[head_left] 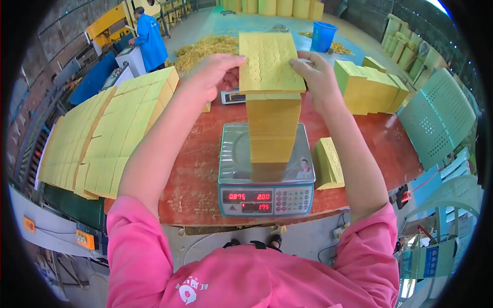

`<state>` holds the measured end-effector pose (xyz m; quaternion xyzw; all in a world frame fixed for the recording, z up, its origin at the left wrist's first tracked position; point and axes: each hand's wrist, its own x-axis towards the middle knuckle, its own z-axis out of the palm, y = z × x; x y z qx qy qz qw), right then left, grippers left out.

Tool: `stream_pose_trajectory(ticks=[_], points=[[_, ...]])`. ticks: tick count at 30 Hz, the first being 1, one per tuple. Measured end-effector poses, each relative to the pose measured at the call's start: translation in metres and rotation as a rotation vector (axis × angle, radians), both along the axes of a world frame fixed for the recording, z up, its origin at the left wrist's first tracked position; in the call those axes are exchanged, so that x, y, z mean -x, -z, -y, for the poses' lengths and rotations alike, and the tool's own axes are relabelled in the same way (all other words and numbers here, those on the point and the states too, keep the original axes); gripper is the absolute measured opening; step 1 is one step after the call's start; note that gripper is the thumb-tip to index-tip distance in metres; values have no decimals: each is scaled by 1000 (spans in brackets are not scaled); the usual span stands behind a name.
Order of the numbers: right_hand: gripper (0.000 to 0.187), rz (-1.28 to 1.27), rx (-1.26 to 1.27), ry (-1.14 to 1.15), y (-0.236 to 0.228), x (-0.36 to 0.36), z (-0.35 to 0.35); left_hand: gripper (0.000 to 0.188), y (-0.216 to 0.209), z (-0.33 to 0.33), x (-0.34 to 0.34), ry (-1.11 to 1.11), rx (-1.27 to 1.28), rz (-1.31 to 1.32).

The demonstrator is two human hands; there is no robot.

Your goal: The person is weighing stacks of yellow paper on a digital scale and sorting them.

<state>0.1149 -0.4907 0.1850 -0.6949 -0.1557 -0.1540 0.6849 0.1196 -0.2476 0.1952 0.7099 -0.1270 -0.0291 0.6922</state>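
Operating remotely, I clamp yellow sheets [271,64] between left grip [219,77] and right grip [317,77]. The scale [239,167] sits at their six o'clock.

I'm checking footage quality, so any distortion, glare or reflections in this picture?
Head view: corners black, near edge of the red table bowed; also head view: bright white strip at upper right, yellow stack dimly mirrored in the shiny scale platter.
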Motion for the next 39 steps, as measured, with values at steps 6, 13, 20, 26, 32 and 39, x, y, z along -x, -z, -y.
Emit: stream_pose_trajectory(ticks=[6,13,20,26,32,39], points=[[41,-109,107,30,25,-29,16,22,25,11,-34,19,-59,-169],[45,-97,112,19,33,-23,14,18,41,7,-38,24,-33,-201],[44,-35,277,167,44,-22,10,17,50,7,-37,18,9,-220],[44,44,448,287,44,-17,12,17,56,27,-26,-158,84,-133],[44,68,425,294,46,-15,8,21,68,27,-36,-275,-105,91],[38,76,309,318,60,-8,16,29,80,36,-17,-550,-297,414]])
